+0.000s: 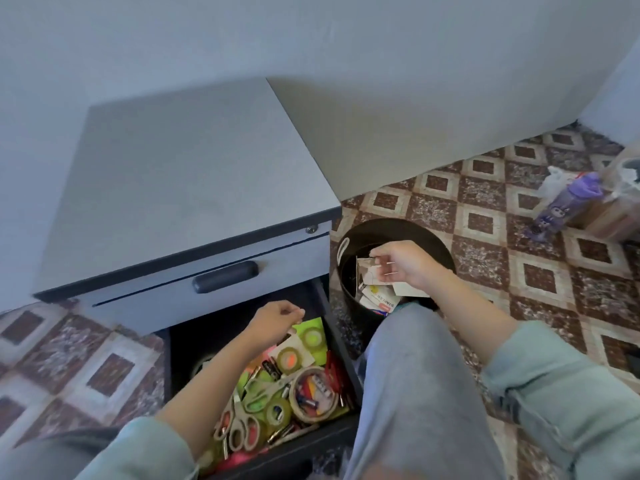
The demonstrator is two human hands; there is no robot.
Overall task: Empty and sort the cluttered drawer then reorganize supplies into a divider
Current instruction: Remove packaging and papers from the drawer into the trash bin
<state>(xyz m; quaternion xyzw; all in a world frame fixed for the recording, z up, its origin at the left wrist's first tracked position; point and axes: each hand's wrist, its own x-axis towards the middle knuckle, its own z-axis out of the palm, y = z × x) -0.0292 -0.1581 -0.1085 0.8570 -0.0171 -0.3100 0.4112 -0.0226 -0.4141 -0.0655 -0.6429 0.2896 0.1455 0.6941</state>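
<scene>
The person sat low before a grey drawer unit [194, 174], one knee [415, 358] raised between the arms. The right hand [401, 263] reached forward over a black bin [349, 282], wrist bent down, its grip pinched shut on some scraps of paper [369, 271] held just above the bin's mouth. Under that grip, inside the bin, lay more discarded paper and a small box [379, 303] with red print.

The left hand [277, 315] hung over the back of the open lower drawer [343, 348], forearm stretched out from a rolled pale sleeve, fingers curled together; whether they pinched anything small I could not tell. Below and behind that grip the drawer lay crowded: rolls of tape [313, 394], scissors [239, 420] with pale handles, loose batteries [272, 368], and neon green sticky notes [311, 332]. The upper drawer's dark handle [225, 277] sat just beyond the left hand.
</scene>
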